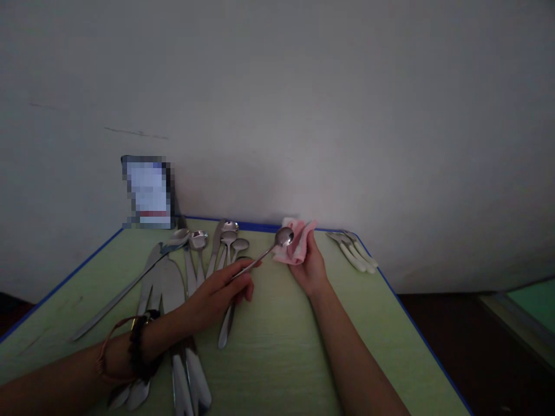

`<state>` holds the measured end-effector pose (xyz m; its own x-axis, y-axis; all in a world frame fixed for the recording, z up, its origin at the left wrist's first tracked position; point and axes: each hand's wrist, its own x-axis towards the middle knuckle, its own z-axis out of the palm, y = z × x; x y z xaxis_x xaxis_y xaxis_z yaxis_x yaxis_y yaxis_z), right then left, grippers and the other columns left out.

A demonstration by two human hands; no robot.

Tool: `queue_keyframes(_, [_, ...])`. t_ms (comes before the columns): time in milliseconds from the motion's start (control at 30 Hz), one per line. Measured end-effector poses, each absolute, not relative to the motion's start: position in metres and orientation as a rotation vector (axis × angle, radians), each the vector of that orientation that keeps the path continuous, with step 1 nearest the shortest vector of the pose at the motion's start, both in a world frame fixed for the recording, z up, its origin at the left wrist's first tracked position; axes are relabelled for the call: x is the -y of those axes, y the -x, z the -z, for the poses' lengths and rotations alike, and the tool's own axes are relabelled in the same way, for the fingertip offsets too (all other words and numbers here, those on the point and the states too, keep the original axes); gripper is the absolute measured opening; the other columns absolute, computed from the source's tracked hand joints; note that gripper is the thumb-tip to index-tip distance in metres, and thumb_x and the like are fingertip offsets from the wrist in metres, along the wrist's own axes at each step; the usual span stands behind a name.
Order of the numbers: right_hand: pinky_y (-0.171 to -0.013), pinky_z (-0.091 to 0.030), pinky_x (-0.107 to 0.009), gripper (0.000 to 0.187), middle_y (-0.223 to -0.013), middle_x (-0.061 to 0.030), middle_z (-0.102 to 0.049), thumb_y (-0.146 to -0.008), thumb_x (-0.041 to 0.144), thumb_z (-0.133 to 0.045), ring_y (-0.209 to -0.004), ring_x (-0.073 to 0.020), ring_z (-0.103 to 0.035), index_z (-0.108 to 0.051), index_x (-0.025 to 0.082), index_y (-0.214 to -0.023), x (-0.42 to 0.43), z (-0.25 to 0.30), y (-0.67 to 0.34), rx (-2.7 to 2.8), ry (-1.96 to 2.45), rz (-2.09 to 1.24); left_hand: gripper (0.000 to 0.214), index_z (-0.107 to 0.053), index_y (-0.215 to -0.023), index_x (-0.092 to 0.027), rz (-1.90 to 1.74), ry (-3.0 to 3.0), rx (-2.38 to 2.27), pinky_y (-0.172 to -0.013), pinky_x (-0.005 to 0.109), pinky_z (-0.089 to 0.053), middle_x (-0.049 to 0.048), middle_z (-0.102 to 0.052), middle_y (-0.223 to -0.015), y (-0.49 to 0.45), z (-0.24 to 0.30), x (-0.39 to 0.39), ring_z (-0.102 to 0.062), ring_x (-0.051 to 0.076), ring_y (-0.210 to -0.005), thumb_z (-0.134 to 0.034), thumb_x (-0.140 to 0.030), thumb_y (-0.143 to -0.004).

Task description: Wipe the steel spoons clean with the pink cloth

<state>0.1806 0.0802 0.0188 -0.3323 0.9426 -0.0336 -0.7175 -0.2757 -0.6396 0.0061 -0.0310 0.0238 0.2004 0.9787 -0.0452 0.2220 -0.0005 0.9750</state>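
While the spoon (261, 257) is held a little off the green table (277, 352), its thin handle is pinched between the fingers and thumb of the left hand (221, 292). The round bowl of the spoon is pointed far and right, and it is touching the pink cloth (298, 247). The cloth is bunched up in the right hand (310, 270), which is closed around it, close to the far edge of the table.

The spoon is made of shiny metal, so it is judged to be hard, stiff and quite light. It can be slippery (smooth metal slides easily), so a firm pinch on the flat handle is best. The cloth is soft and floppy and can be squashed around the bowl.

One spoon and one cloth are held. On the left a pile of cutlery (173, 277) is laid out. Five spoon bowls can be counted at its far end. Long knives are spread nearer, but they overlap and cannot be counted well. At the far right a small bunch of white-handled pieces (354, 252) is laid, three or four. One blurred card (147, 193) is stood at the far left by the wall.
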Motion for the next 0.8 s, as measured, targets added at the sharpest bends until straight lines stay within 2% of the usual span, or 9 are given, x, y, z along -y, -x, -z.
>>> queue_keyframes(267, [-0.082, -0.051, -0.036, 0.031, -0.09, -0.0019, -0.072, -0.083, 0.048, -0.051, -0.091, -0.0194, -0.065, -0.066, 0.021, -0.089, -0.085, -0.008, -0.189, 0.629, 0.59, -1.886, 0.057, -0.039, -0.137, -0.017, -0.978, -1.283, -1.198, -0.051, 0.021, -0.036, -0.0039, -0.051, -0.066, -0.007, -0.022, 0.031, -0.046, 0.011, -0.056, -0.047, -0.041, -0.086])
queue_keyframes(467, [-0.073, -0.053, -0.029, 0.017, -0.078, -0.0003, -0.071, -0.078, 0.033, -0.062, -0.07, -0.0148, -0.064, -0.065, 0.019, -0.087, -0.08, -0.011, -0.184, 0.686, 0.65, -1.887, 0.051, -0.047, -0.132, -0.016, -0.961, -1.377, -1.221, -0.051, 0.021, -0.036, -0.0019, -0.055, -0.068, -0.008, -0.025, 0.032, -0.046, 0.011, -0.057, -0.04, -0.043, -0.089])
queue_keyframes(667, [-0.061, -0.051, -0.021, 0.03, -0.077, 0.0028, -0.068, -0.064, 0.02, -0.075, -0.061, -0.0094, -0.059, -0.064, 0.02, -0.092, -0.07, -0.014, -0.181, 0.932, 0.681, -1.833, 0.049, -0.046, -0.133, -0.017, -0.923, -1.492, -1.25, -0.055, 0.022, -0.038, -0.0022, -0.055, -0.067, -0.007, -0.026, 0.034, -0.049, 0.012, -0.059, -0.038, -0.039, -0.091])
queue_keyframes(800, [-0.058, -0.05, -0.02, 0.034, -0.079, 0.0023, -0.068, -0.062, 0.02, -0.077, -0.06, -0.0087, -0.058, -0.062, 0.019, -0.092, -0.07, -0.015, -0.18, 0.907, 0.695, -1.833, 0.049, -0.047, -0.133, -0.019, -0.901, -1.534, -1.255, -0.058, 0.022, -0.039, -0.0029, -0.055, -0.067, -0.006, -0.031, 0.036, -0.051, 0.013, -0.062, -0.044, -0.038, -0.088])
